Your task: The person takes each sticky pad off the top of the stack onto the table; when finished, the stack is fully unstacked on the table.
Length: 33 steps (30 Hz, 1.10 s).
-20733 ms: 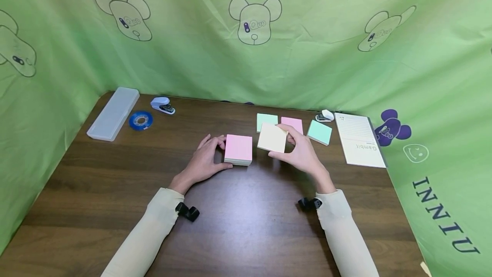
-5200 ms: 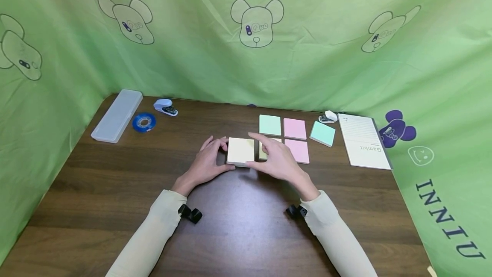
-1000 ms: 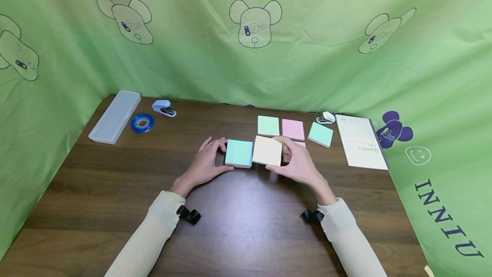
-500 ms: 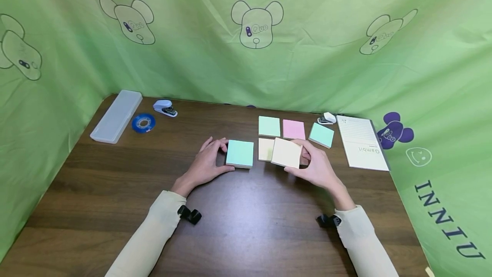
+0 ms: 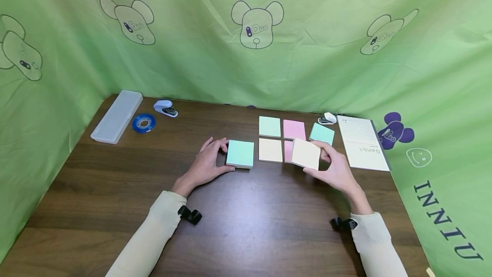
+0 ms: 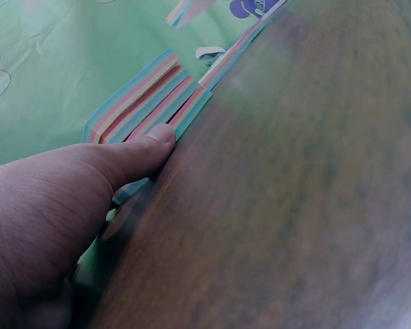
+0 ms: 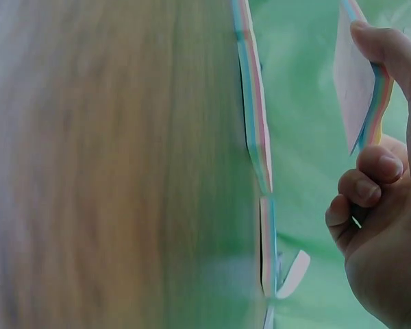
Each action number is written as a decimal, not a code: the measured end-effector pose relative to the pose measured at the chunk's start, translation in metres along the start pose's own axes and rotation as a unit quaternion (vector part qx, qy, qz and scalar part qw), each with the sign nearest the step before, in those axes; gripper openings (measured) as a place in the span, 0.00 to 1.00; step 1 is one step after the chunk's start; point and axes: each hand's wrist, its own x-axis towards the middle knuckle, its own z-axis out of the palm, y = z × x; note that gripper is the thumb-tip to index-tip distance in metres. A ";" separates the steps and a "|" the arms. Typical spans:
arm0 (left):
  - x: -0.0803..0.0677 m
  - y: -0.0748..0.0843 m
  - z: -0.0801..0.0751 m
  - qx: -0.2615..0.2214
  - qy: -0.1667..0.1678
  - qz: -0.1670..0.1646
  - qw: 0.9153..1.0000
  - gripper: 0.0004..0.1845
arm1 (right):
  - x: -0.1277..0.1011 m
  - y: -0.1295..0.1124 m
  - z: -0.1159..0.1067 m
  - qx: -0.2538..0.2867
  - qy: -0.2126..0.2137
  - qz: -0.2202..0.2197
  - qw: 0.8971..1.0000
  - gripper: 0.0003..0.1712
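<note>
In the head view my left hand holds the left side of a stack of sticky note pads with a mint top, its thumb at the front and fingers behind. The left wrist view shows the thumb against the stack's striped edges. My right hand pinches a cream-topped sticky note pad, raised and tilted. This pad partly covers a pink pad on the table. In the right wrist view, the held pad shows layered colours along its edge.
Behind lie a pale green pad, a pink pad and a mint pad; a cream pad lies nearer. Staplers, blue tape, a translucent case and a notepad lie around the table.
The stack's top went from pink to cream, then mint. During the last second my right hand carried the cream-topped pad rightward from beside the stack, uncovering the cream pad. My left hand stayed put.
</note>
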 end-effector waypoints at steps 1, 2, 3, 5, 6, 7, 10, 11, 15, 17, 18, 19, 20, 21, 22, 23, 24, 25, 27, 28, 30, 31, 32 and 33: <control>0.000 0.000 0.000 0.000 0.000 0.000 1.000 0.32 | -0.001 0.001 -0.002 0.003 0.001 0.001 1.000 0.49; 0.000 0.000 0.000 0.000 0.000 0.000 1.000 0.33 | -0.002 0.001 -0.004 0.006 0.002 0.002 1.000 0.49; 0.000 0.000 0.000 -0.001 0.000 0.000 1.000 0.33 | -0.002 0.001 -0.006 0.009 0.003 0.001 1.000 0.49; 0.000 0.000 0.000 -0.001 0.002 0.002 1.000 0.33 | -0.004 -0.002 -0.010 0.016 0.005 0.000 1.000 0.48; 0.000 0.000 0.000 -0.001 0.002 0.002 1.000 0.33 | -0.004 -0.004 -0.013 0.019 0.006 -0.001 1.000 0.47; 0.000 0.000 0.000 -0.002 0.001 0.002 1.000 0.33 | -0.005 -0.007 -0.015 0.020 0.007 -0.001 1.000 0.45; 0.000 0.000 0.000 -0.001 0.001 -0.001 1.000 0.33 | -0.006 -0.013 -0.023 0.022 0.006 0.002 1.000 0.42; 0.000 0.000 0.000 -0.001 0.001 -0.002 1.000 0.33 | -0.007 -0.014 -0.025 0.022 0.005 0.005 1.000 0.41; 0.000 0.000 -0.001 0.001 0.003 0.000 1.000 0.33 | -0.009 -0.009 -0.032 0.023 0.001 0.010 1.000 0.40; 0.000 0.000 -0.001 0.002 0.003 0.002 1.000 0.33 | -0.010 -0.006 -0.036 0.024 0.002 0.011 1.000 0.40; 0.000 0.000 -0.001 0.002 0.003 0.002 1.000 0.33 | -0.011 -0.004 -0.038 0.024 0.002 0.011 1.000 0.40; 0.000 0.000 -0.001 0.003 0.003 0.002 1.000 0.33 | -0.011 -0.002 -0.039 0.023 0.003 0.011 1.000 0.40; 0.000 0.000 0.000 0.003 0.002 0.002 1.000 0.33 | -0.012 0.001 -0.041 0.021 0.003 0.012 1.000 0.40; 0.000 0.000 0.000 0.004 0.001 0.001 1.000 0.33 | -0.013 0.004 -0.042 0.019 0.003 0.012 1.000 0.40; 0.000 0.000 0.000 0.005 0.001 0.001 1.000 0.33 | -0.014 0.007 -0.043 0.015 0.003 0.013 1.000 0.39; 0.001 0.000 0.000 0.005 0.001 0.001 1.000 0.33 | -0.014 0.012 -0.043 0.011 0.004 0.012 1.000 0.40; 0.001 0.000 0.000 0.004 0.001 0.001 1.000 0.33 | -0.015 0.019 -0.044 0.008 0.003 0.013 1.000 0.40; 0.001 0.000 0.000 0.004 0.001 0.002 1.000 0.33 | -0.016 0.025 -0.044 0.004 0.003 0.012 1.000 0.41; 0.001 0.000 0.000 0.003 0.001 0.002 1.000 0.33 | -0.017 0.036 -0.044 -0.004 0.003 0.012 1.000 0.42; 0.001 0.000 0.000 0.004 0.001 0.002 1.000 0.33 | -0.017 0.042 -0.044 -0.010 0.002 0.013 1.000 0.42; 0.001 0.001 -0.001 0.004 0.000 0.001 1.000 0.33 | -0.018 0.050 -0.045 -0.022 -0.002 0.017 1.000 0.43; 0.001 0.001 -0.001 0.004 0.000 0.001 1.000 0.33 | -0.018 0.052 -0.045 -0.029 -0.005 0.019 0.999 0.42; 0.001 0.001 -0.001 0.003 0.000 0.001 1.000 0.33 | -0.018 0.054 -0.045 -0.037 -0.009 0.022 0.999 0.42; 0.001 0.001 -0.001 0.002 0.001 0.001 1.000 0.33 | -0.018 0.055 -0.046 -0.043 -0.013 0.026 0.999 0.42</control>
